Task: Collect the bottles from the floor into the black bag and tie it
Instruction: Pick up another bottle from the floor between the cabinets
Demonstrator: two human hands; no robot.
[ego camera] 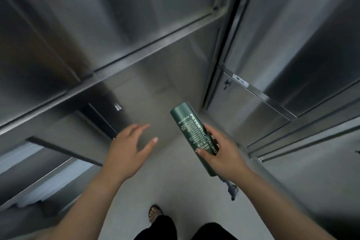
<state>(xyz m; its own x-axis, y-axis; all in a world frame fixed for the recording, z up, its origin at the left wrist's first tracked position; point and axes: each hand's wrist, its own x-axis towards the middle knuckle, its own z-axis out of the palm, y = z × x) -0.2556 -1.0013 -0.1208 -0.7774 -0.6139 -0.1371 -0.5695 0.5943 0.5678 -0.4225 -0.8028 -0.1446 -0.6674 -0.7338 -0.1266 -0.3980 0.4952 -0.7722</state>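
My right hand (222,152) grips a dark green pump bottle (190,130) with pale lettering. The bottle is held upside down at a slant, its flat base pointing up and away from me and its grey pump head (232,191) hanging below my wrist. My left hand (129,148) hovers to the left of the bottle with fingers spread and nothing in it. No black bag and no other bottle is in view.
I stand in a narrow aisle of pale grey floor (167,185). Stainless steel counters and shelves (116,60) run along the left, steel cabinets with a keyed lock (227,83) along the right. A sandalled foot (154,213) and black trousers show below.
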